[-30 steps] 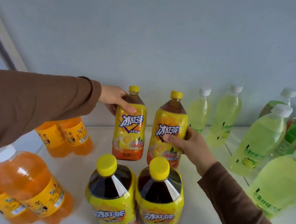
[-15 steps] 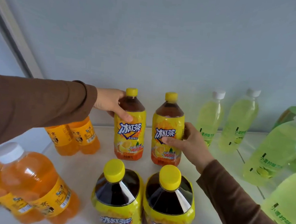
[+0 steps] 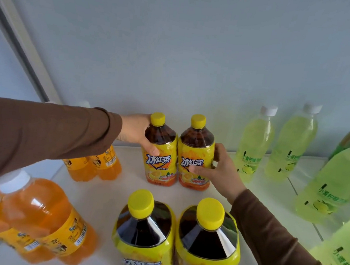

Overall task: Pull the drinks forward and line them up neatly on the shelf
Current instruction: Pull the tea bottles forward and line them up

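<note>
Two iced tea bottles with yellow caps and yellow labels stand side by side in the middle of the white shelf (image 3: 121,191). My left hand (image 3: 135,131) grips the left rear tea bottle (image 3: 160,152) at its shoulder. My right hand (image 3: 217,170) wraps the right rear tea bottle (image 3: 195,153) around its label. The two held bottles touch each other. In front of them, two more tea bottles stand at the shelf's front, the left front one (image 3: 145,234) and the right front one (image 3: 208,244), also side by side.
Orange soda bottles stand at the left: a pair at the back (image 3: 94,165) under my left sleeve and a pair at the front (image 3: 39,217). Pale green lime drink bottles (image 3: 254,144) fill the right side in several rows. A grey wall backs the shelf.
Both hands have slid the two rear tea bottles together until they touch and brought them a little forward. The view has shifted to the left.
</note>
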`<action>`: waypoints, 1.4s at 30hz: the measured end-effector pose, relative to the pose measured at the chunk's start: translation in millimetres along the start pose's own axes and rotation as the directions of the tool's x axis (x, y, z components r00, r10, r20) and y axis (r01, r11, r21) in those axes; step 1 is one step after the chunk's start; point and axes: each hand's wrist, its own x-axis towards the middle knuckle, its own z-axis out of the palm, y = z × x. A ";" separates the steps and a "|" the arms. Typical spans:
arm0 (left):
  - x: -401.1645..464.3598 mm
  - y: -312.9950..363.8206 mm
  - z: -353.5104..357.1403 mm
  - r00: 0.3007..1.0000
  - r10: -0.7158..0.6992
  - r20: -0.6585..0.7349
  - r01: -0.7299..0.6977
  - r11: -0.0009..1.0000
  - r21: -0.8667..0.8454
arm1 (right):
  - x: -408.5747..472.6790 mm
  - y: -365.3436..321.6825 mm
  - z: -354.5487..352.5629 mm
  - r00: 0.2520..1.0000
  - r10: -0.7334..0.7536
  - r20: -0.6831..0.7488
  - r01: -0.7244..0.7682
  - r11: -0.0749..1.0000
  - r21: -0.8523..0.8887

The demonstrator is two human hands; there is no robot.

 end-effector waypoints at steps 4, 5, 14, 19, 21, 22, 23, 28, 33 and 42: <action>-0.1 -4.1 1.1 1.000 -0.028 0.012 0.028 0.999 -0.032 | -1.6 -3.6 2.0 1.000 0.004 0.027 -0.004 1.000 -0.011; -0.8 -4.2 1.0 0.999 -0.034 0.016 0.035 0.999 -0.037 | -2.1 -4.7 2.3 0.999 0.006 0.033 -0.006 1.000 -0.017; -17.1 21.3 -1.5 0.971 -0.234 0.045 0.214 0.939 0.269 | -7.5 -22.1 -7.2 0.991 0.096 0.097 -0.076 0.979 -0.189; -47.2 60.4 -6.5 0.853 -0.516 -0.078 0.439 0.628 0.643 | -29.1 -52.4 -29.9 0.997 0.078 0.017 -0.066 0.921 -0.384; -59.1 71.1 -6.6 0.876 -0.472 -0.100 0.420 0.644 0.639 | -38.1 -64.7 -39.0 0.999 0.041 0.004 -0.035 0.901 -0.433; -64.4 76.2 -7.5 0.894 -0.433 -0.119 0.404 0.660 0.633 | -42.7 -71.8 -43.4 1.000 0.017 0.003 -0.014 0.886 -0.463; -72.1 83.3 -7.6 0.911 -0.385 -0.146 0.387 0.680 0.623 | -49.8 -80.1 -47.6 1.000 -0.011 0.001 0.010 0.872 -0.490; -110.7 132.7 0.7 0.957 -0.097 -0.272 0.241 0.790 0.564 | -90.6 -119.6 -73.2 0.983 -0.178 -0.051 0.115 0.799 -0.590; -142.0 182.1 22.4 0.932 0.060 -0.357 0.157 0.822 0.548 | -130.3 -147.7 -100.6 0.938 -0.341 -0.058 0.228 0.736 -0.637; -156.5 254.0 99.7 0.880 0.170 -0.443 0.108 0.837 0.536 | -202.6 -145.0 -169.5 0.870 -0.494 0.006 0.390 0.679 -0.622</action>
